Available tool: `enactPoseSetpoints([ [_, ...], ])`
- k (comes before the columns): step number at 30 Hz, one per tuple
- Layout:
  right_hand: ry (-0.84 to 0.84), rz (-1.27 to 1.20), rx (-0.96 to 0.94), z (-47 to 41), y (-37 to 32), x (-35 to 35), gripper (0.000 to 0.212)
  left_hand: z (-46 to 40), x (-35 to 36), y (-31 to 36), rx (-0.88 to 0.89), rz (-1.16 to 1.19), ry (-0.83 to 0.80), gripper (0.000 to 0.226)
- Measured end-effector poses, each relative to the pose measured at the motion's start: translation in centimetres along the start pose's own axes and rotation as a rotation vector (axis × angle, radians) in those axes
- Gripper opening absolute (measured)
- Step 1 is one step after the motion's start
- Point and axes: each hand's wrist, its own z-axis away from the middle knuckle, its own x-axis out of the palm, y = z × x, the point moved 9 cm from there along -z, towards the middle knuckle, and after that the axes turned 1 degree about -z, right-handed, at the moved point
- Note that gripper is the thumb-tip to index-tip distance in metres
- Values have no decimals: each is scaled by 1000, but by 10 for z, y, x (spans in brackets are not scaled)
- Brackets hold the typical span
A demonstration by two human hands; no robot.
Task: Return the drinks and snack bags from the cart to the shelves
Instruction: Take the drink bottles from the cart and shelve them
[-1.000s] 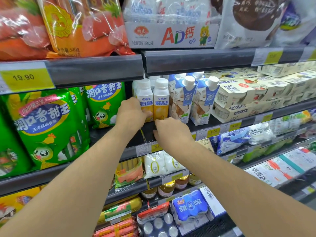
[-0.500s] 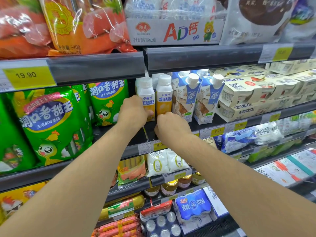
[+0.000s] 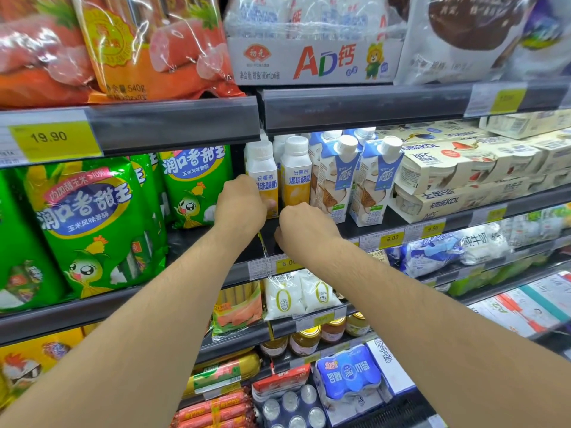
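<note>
Across everything in front of me runs the dark shelf, the one my fingers are working at. Above my fingers, on the next shelf up, lie the sausage packs and the AD milk case. Left of my fingers stand the green sausage bags. Right of them stand two blue-and-white cartons, and further right the stacked yogurt multipacks.

My left hand is curled round the lower half of the left yogurt bottle, which stands upright on the shelf; my thumb tip shows against its yellow label. Just to the right of those fingers, close beside that bottle, stands the right yogurt bottle, upright too, with the same white cap. My right hand sits at its foot with the fingers curled away from me; I cannot tell whether they grip the bottle or only rest against it. Below my fingers, on the shelf edge, is a yellow price tag, and under that the white milk pouches.
</note>
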Motion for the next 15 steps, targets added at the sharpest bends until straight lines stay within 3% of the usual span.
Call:
enactPoseSetpoints([
  [10,3,6,-39,5,2,3,25,1,0,-1,-26,15,-20,58],
  [15,-27,-85,-4,5,10,1,19,14,-8,-4,112,28,-30,59],
])
